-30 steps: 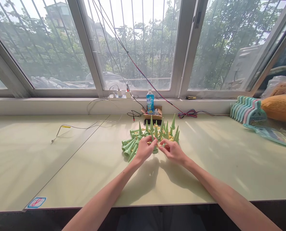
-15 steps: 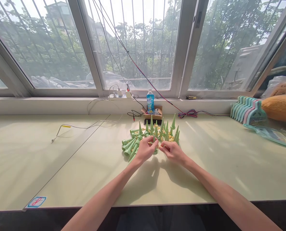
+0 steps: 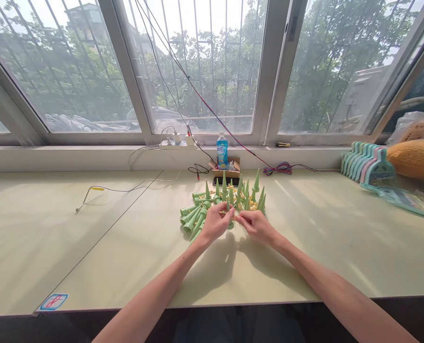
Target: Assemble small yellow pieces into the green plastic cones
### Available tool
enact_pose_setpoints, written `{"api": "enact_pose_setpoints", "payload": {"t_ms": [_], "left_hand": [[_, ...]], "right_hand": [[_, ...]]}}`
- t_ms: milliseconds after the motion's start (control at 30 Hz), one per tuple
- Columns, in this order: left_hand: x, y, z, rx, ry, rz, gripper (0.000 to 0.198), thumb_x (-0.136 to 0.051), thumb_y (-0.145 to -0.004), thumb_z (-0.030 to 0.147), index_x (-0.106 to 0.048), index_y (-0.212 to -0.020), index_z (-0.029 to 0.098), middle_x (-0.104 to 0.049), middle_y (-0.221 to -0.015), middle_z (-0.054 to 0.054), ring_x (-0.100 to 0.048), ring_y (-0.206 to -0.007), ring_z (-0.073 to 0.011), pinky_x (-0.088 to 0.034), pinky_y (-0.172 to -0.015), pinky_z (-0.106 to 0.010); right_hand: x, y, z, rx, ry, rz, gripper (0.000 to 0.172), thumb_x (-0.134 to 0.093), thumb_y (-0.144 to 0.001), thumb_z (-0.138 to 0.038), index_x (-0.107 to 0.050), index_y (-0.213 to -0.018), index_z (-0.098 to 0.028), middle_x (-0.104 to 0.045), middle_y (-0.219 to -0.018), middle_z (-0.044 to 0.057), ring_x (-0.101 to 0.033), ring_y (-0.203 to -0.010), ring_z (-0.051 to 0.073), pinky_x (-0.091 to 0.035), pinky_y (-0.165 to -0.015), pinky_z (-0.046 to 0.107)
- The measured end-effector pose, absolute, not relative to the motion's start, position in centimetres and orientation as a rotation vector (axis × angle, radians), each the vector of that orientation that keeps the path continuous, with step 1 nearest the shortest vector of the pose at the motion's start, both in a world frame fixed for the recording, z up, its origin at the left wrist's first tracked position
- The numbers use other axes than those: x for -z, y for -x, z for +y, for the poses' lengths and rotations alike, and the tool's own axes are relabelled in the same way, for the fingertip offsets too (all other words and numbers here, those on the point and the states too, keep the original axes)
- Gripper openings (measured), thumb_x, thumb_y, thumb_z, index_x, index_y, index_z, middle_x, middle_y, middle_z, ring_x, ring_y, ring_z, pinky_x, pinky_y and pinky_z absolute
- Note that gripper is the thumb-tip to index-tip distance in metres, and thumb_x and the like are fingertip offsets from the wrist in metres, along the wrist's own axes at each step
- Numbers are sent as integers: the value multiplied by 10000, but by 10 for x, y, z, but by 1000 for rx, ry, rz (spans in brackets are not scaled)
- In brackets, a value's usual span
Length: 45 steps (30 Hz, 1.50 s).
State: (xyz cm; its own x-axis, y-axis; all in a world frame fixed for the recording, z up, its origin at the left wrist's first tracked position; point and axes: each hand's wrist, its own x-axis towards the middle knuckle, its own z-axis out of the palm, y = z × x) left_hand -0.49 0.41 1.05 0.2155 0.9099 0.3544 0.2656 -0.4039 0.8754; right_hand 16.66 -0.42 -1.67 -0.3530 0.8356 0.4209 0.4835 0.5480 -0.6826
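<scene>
My left hand [image 3: 217, 220] is closed around a green plastic watering spike [image 3: 228, 206], held upright with its pointed tip up. Close against it on the right, my right hand [image 3: 256, 225] is closed in a pinch at the spike's side. A bit of a small yellow piece shows at those fingertips, mostly covered by them. Behind both hands, several more green spikes [image 3: 224, 188] stand point up. Others [image 3: 193, 218] lie on their sides to the left. Loose small yellow pieces [image 3: 253, 206] are scattered among the standing ones.
A blue bottle [image 3: 222, 151] stands by a small cardboard box [image 3: 233, 170] at the back, with a dark phone-like slab [image 3: 219, 181] in front. A coiled cable [image 3: 282, 168] lies near the sill. Teal dustpan-shaped items [image 3: 370, 164] stand at right. A thin cable [image 3: 119, 189] crosses the left tabletop.
The view has shifted very slightly. Both hands keep the same place and grip, with the right fingertips still at the spike's side.
</scene>
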Motion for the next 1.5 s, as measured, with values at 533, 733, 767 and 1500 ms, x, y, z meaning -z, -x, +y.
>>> {"api": "enact_pose_setpoints", "payload": {"t_ms": [533, 733, 767, 1500], "left_hand": [[-11, 4, 3, -1192, -1794, 1113, 278, -564, -829, 382, -549, -671, 153, -560, -678, -5, -450, -514, -74, -346, -444, -189], [-13, 4, 1, -1187, -1830, 1084, 273, -554, -829, 378, -548, -674, 153, -543, -672, 2, -407, -490, -63, -328, -438, -188], [-13, 4, 0, -1184, -1834, 1077, 276, -552, -831, 379, -543, -671, 154, -539, -670, 3, -401, -489, -62, -323, -437, -187], [-12, 5, -2, -1171, -1869, 1012, 252, -548, -856, 338, -518, -688, 152, -457, -607, 33, -331, -459, -42, -234, -409, -167]], "right_hand": [[19, -169, -4, -641, 1074, -2006, 242, -478, -932, -398, -536, -789, -211, -301, -482, -86, -246, -472, 102, -223, -509, 260], [20, -169, -3, -662, 1052, -2005, 290, -468, -932, -369, -451, -693, -204, -316, -529, -62, -272, -505, 105, -226, -513, 261], [20, -169, -3, -661, 1045, -2006, 303, -463, -932, -366, -429, -679, -204, -316, -536, -59, -271, -509, 105, -225, -513, 261], [20, -169, -2, -592, 1020, -2064, 338, -408, -930, -276, -283, -626, -196, -247, -548, -55, -217, -519, 91, -192, -504, 252]]}}
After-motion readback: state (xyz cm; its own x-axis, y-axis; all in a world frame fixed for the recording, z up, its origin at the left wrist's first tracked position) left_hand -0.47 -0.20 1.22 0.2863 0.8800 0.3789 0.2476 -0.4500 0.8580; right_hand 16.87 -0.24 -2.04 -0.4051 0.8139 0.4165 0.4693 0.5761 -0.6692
